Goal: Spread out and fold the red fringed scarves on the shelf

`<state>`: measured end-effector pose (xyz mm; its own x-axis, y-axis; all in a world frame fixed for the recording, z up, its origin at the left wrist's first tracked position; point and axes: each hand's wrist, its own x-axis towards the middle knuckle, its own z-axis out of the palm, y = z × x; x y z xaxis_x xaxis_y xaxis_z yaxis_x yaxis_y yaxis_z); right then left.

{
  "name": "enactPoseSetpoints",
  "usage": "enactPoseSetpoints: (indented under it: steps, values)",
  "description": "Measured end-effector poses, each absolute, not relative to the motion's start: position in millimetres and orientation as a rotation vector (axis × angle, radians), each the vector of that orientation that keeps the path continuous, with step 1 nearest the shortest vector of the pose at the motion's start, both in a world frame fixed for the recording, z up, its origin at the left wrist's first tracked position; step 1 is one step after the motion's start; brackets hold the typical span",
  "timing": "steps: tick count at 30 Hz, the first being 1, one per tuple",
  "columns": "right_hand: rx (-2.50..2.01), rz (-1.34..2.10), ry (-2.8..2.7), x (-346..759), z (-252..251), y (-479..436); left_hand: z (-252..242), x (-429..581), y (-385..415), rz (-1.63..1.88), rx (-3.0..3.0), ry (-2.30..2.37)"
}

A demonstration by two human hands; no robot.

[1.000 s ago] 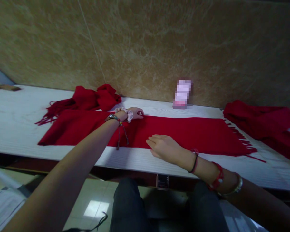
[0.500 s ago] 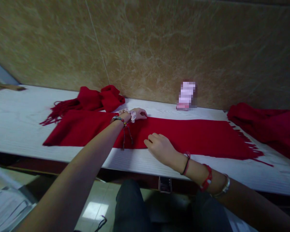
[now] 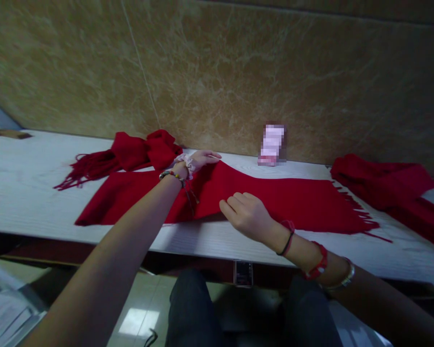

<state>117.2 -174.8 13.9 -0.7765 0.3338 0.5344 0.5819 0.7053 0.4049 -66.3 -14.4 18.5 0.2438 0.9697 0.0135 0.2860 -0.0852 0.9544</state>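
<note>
A red fringed scarf [image 3: 296,200] lies lengthwise along the white table, its middle raised off the surface. My left hand [image 3: 204,158] grips its far edge, thumb side hidden behind the cloth. At the near edge, the fingers of my right hand [image 3: 246,214] are curled closed, pinching the cloth. Fringe shows at the scarf's right end, while the left end looks smooth. Behind my left forearm rests a second, bunched red scarf [image 3: 130,149] with its fringe to the left.
At the right lies another red scarf [image 3: 379,183], loosely piled. A blurred pink and white packet [image 3: 272,144] leans by the tiled wall [image 3: 217,72]. The white table [image 3: 29,193] has its front edge close to my knees. Papers [image 3: 7,313] are low at the left.
The middle of the scarf has risen between my hands, and its left end has slid to the right. My left hand has moved up slightly. The view has shifted a little.
</note>
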Motion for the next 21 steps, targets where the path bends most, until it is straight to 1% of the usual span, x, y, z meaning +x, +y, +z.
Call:
enactPoseSetpoints:
  steps: [7,12,16,21]
  values:
    - [-0.814,-0.997,-2.330,182.4,50.3,-186.1,68.1,1.4,-28.1,1.042,1.383,1.007]
    - [-1.072,-1.098,-2.287,250.4,70.1,-199.6,91.2,71.8,-22.8,1.013,1.462,0.854]
    - [-1.224,-1.124,-2.217,308.6,67.1,-207.8,91.9,137.4,-7.3,0.975,1.654,0.778]
    - [-1.410,-1.045,-2.235,366.0,35.0,-216.8,66.6,214.1,3.2,0.801,1.796,0.864]
